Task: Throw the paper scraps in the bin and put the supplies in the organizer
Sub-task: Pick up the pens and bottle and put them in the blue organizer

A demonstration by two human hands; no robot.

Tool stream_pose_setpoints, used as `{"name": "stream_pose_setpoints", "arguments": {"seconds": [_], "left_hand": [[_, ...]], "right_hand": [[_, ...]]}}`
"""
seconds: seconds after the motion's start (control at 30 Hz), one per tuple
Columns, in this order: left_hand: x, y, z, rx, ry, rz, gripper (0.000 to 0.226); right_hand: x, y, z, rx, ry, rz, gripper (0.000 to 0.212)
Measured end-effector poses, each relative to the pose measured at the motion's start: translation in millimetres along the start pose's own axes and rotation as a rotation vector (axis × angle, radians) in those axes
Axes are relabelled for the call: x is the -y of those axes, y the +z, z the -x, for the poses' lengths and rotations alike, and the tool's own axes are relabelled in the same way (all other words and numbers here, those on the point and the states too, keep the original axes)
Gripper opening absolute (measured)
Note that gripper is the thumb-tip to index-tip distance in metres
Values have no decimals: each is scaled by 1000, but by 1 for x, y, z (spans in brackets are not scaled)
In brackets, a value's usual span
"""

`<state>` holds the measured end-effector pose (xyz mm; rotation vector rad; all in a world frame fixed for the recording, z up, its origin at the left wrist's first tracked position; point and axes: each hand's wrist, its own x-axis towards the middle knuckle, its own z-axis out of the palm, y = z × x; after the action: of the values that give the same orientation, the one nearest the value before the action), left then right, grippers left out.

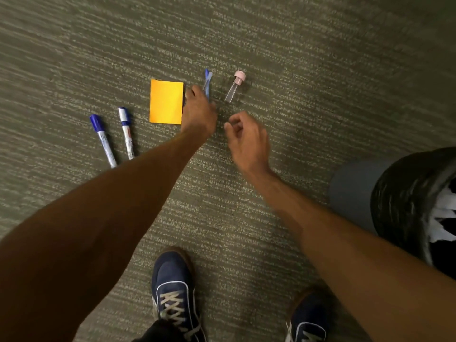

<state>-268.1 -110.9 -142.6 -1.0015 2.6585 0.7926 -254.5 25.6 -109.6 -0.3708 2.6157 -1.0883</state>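
Note:
On the carpet lie two blue-capped markers (103, 140) (126, 132), an orange sticky-note pad (166, 101), a blue pen (207, 82) and a clear tube with a pink cap (235, 86). My left hand (199, 111) is down at the blue pen, fingers curled around its lower end; whether the pen is lifted off the carpet I cannot tell. My right hand (248, 139) hovers just below the clear tube with loosely curled fingers and nothing in it. A bin (355, 193) with a black liner stands at the right, white paper scraps (441, 218) inside.
My two dark blue shoes (174, 292) (309, 319) stand on the grey-green carpet at the bottom of the view. The bin is close to my right forearm. No organizer is in view.

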Motion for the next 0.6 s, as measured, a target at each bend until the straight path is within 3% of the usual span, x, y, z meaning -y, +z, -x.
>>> {"name": "stream_pose_setpoints", "arguments": {"seconds": [0.17, 0.3, 0.6], "left_hand": [[-5, -12, 11, -8, 41, 56, 33], [-7, -29, 34, -90, 70, 174, 25], [14, -41, 73, 66, 110, 271, 21]], "right_hand": [[3, -12, -4, 12, -30, 43, 17], [12, -18, -11, 28, -105, 168, 37], [16, -6, -63, 191, -160, 531, 83]]}}
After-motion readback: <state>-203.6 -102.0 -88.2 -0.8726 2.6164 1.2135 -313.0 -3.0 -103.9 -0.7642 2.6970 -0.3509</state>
